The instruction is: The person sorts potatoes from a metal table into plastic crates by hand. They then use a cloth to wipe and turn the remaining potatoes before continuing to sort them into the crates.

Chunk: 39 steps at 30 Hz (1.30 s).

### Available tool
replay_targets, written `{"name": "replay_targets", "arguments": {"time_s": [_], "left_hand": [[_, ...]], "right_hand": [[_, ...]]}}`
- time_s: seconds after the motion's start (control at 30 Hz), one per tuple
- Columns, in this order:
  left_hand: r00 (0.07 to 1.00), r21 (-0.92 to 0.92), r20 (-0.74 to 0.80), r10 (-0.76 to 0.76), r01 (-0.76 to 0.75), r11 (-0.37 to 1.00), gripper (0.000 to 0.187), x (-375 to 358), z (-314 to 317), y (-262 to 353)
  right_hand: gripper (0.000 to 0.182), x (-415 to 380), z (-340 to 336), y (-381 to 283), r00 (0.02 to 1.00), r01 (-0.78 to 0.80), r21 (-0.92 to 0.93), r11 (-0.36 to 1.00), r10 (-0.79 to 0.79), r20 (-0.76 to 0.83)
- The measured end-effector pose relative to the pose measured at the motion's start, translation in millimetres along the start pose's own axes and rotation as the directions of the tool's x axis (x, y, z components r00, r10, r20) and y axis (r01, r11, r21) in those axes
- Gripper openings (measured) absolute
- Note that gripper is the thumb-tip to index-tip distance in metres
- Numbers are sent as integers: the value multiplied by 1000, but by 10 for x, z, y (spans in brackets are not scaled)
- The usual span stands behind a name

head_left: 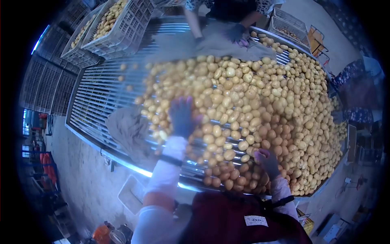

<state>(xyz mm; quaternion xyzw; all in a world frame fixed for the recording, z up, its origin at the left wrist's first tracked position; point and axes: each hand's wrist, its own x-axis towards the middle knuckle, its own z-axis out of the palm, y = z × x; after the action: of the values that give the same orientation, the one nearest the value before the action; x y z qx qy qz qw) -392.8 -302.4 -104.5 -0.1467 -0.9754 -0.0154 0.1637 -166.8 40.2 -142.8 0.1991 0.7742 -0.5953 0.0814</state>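
Observation:
Many yellow-brown, egg-shaped potatoes (230, 101) cover a metal roller table (95, 95). My left hand (182, 117), in a grey glove that leaves the fingertips bare, lies over the potatoes with its fingers spread. Near the table's front edge my right hand (267, 162), gloved the same way, has its fingers curled in among the potatoes. Whatever those fingers hold, if anything, is hidden. To the left of my left arm a crumpled grey-brown cloth (128, 130) rests on the rollers, blurred.
Across the table a co-worker's gloved hands (237, 33) are on a long grey cloth (215, 44). Plastic crates (122, 38) of potatoes stand at the back left. Another person's patterned sleeve (350, 75) shows at the right. A white tub (132, 193) stands below the front edge.

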Motion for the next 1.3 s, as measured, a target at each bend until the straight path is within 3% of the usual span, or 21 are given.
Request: {"name": "replay_targets", "arguments": {"time_s": [0.1,0.13,0.2,0.23,0.33,0.37,0.4,0.43,0.47,0.5,0.57,0.63,0.67,0.77,0.83,1.03,1.13,1.17,1.2,1.23,1.3], "left_hand": [[978,44,158,-137,132,990,63,294,-48,151],[989,-29,83,-119,122,992,60,290,6,163],[993,-165,-62,-101,89,982,54,109,141,108],[990,-213,68,-127,139,967,50,15,189,121],[999,-414,-40,-24,5,910,51,-287,267,290],[998,-360,-23,-67,54,932,51,-390,88,455],[998,-422,-50,-24,1,907,50,-493,87,497],[996,-481,-84,16,-54,875,50,-581,123,513],[991,-537,-121,53,-110,837,49,-638,135,522],[997,-717,81,0,59,695,45,-647,107,504],[981,-834,87,-174,168,526,45,-675,57,584],[969,-926,165,-183,215,309,45,-653,-398,909],[969,-953,219,-112,237,187,44,-644,-785,1122],[982,-985,-7,191,-40,167,49,-821,-1015,1565],[904,-957,-86,418,-192,216,54,-902,-1366,1896],[716,-784,-269,644,-551,285,89,-1049,-1329,2426],[665,-807,-341,665,-569,156,99,-1038,-1333,2548],[622,-802,-366,692,-588,103,100,-1038,-1306,2560],[668,-892,-256,698,-441,94,97,-1064,-1238,2532],[705,-956,-143,694,-281,89,94,-1094,-1172,2508],[698,-894,-178,694,-409,181,80,-1026,-1107,2356]], "right_hand": [[28,41,-99,113,996,92,-49,995,-92,17],[29,54,-128,176,984,176,-108,978,-174,29],[32,98,-173,284,875,477,-348,807,-475,96],[33,113,-182,321,818,553,-430,714,-563,118],[29,91,-158,218,759,588,-545,597,-640,118],[26,59,-162,152,755,579,-577,576,-646,112],[24,35,-175,141,914,397,-234,888,-406,11],[22,25,-182,130,992,116,164,980,-121,23],[22,27,-184,90,980,-193,519,832,136,146],[32,-74,-153,-231,999,-41,292,956,47,-16],[31,104,-151,368,932,-296,822,487,-42,361],[31,-68,-198,147,882,-441,892,102,-135,452],[31,-317,-98,-437,895,-439,897,56,-65,442],[48,-571,37,-749,883,-384,923,32,-280,377],[41,-686,131,-745,938,-195,977,88,-272,212],[54,-1159,-135,-357,938,-243,933,-264,-310,157],[54,-1648,-356,-301,925,-51,964,-259,-376,-52],[51,-1663,-346,43,953,113,964,-241,-248,-174],[49,-1889,-432,209,894,413,904,111,-239,-379],[46,-2139,-501,375,796,601,657,455,-273,-540],[34,-2717,-547,579,814,578,812,77,8,-580]]}}
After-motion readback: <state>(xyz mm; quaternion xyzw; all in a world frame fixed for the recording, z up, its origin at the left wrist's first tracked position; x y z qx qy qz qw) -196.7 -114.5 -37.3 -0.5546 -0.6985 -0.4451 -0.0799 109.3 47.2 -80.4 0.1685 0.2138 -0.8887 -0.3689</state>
